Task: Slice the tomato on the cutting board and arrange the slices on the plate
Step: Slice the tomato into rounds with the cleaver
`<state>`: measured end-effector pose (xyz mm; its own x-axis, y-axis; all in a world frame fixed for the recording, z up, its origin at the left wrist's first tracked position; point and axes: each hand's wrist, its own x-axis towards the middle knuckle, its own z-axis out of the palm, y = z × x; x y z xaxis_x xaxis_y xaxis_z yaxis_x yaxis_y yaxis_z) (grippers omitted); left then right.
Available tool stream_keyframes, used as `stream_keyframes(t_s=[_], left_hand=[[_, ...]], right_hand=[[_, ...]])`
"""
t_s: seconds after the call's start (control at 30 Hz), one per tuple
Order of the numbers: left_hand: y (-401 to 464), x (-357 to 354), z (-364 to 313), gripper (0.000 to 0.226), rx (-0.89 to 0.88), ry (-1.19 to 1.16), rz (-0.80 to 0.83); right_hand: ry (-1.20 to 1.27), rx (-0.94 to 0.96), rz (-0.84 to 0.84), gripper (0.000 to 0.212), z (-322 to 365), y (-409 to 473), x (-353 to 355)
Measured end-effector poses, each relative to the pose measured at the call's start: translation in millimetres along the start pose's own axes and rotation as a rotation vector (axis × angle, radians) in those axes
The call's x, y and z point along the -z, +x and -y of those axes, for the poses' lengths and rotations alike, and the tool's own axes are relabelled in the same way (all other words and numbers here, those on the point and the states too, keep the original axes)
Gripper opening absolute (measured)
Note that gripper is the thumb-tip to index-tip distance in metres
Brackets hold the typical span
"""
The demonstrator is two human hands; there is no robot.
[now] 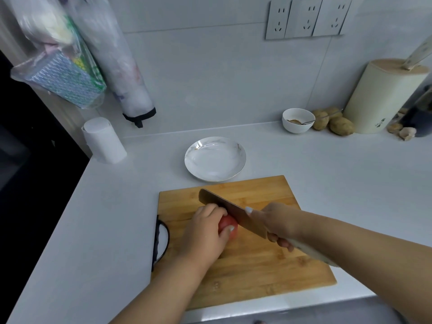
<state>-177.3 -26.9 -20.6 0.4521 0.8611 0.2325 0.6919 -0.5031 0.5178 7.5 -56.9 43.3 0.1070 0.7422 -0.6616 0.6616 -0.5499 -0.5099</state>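
The left hand (208, 230) grips the tomato (228, 226) steady on the cutting board (257, 265) while the right hand (278, 223) clasps the knife (231, 210) against its right side, the plate (215, 159) waiting just beyond for slices.

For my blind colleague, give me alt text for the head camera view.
A left hand steadies a tomato on a cutting board while the right hand holds a knife against it. An empty plate waits behind.

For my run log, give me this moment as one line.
left hand: holds tomato on cutting board | right hand: grips knife at tomato | plate: no slices
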Motion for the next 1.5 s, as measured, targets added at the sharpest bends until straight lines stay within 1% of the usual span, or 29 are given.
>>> stream_keyframes(t_s=[0.17, 0.27, 0.4, 0.57, 0.67, 0.8, 0.9, 1.03, 1.2, 1.37, 1.5], left_hand=[[1.9, -1.6, -0.1, 0.027, 0.002, 0.014, -0.004], [1.8, -1.4, -0.1, 0.027, -0.003, 0.023, -0.006], [1.5, -0.4, -0.8, 0.026, -0.005, 0.018, -0.005], [1.0, 0.3, -0.9, 0.023, 0.002, 0.042, -0.012], [0.8, 0.9, -1.8, 0.023, 0.017, 0.043, -0.012], [2.4, 4.3, -3.8, 0.026, 0.022, 0.024, 0.016], [1.9, 6.5, -5.2, 0.026, 0.025, 0.022, 0.018], [1.3, 7.6, -7.1, 0.025, 0.03, 0.02, 0.01], [1.5, 8.1, -6.3, 0.025, 0.019, 0.026, 0.017], [2.2, 7.2, -4.7, 0.022, 0.007, 0.033, 0.014], [2.3, 7.6, -5.2, 0.022, 0.001, 0.023, 0.012]], right_hand=[[-0.003, -0.052, 0.013, 0.07, -18.2, 2.8, 2.9], [-0.012, -0.044, 0.013, 0.068, -10.9, 9.0, -4.5], [0.054, -0.015, 0.0, 0.067, 2.6, 16.6, -15.6], [0.083, 0.022, -0.013, 0.058, 7.9, 10.6, -21.3], [0.082, 0.022, -0.004, 0.057, 4.6, 2.7, -14.1], [0.098, 0.051, -0.008, 0.064, -3.8, -18.0, 3.2], [0.127, 0.06, 0.004, 0.06, -9.0, -33.2, 13.2], [0.084, 0.044, 0.022, 0.062, -13.1, -36.9, 14.3], [0.065, 0.045, 0.029, 0.078, -8.7, -30.8, 11.4], [0.043, 0.073, 0.003, 0.063, 12.4, -16.4, 2.9], [0.056, 0.077, 0.013, 0.062, 27.3, -2.0, -5.6]])
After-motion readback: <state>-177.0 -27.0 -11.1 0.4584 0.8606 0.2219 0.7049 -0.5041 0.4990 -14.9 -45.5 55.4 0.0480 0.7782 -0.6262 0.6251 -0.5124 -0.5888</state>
